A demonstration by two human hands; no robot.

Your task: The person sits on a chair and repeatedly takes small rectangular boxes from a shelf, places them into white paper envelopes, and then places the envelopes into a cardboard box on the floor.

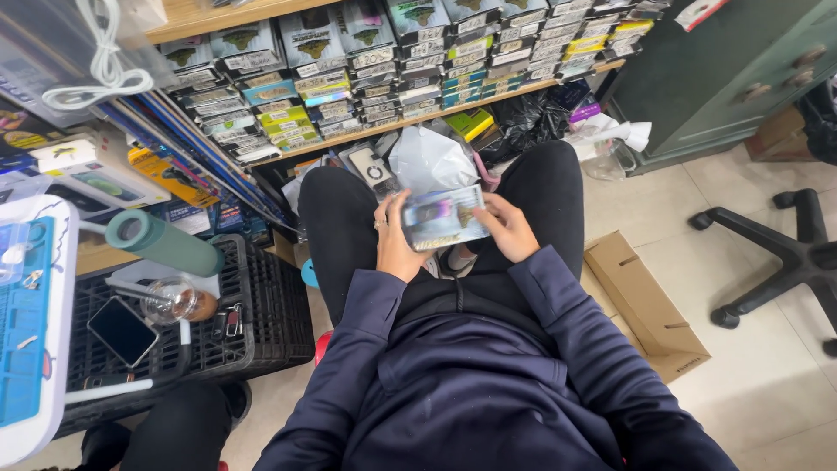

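Note:
I sit in dark trousers and a navy jacket, looking down at my lap. Both hands hold a flat rectangular packaged box (443,218), blurred, with a glossy printed front. My left hand (394,240) grips its left end, a ring on one finger. My right hand (508,227) grips the right end, fingers curled over the top edge. Just beyond the box, between my knees, lies a grey plastic mailing bag (429,161).
A wooden shelf (366,129) ahead carries rows of stacked small boxes. At left a black crate (270,314) holds a green cylinder (164,244), a phone (122,330) and a glass globe. A cardboard box (645,305) lies at right, with an office chair base (785,257) beyond.

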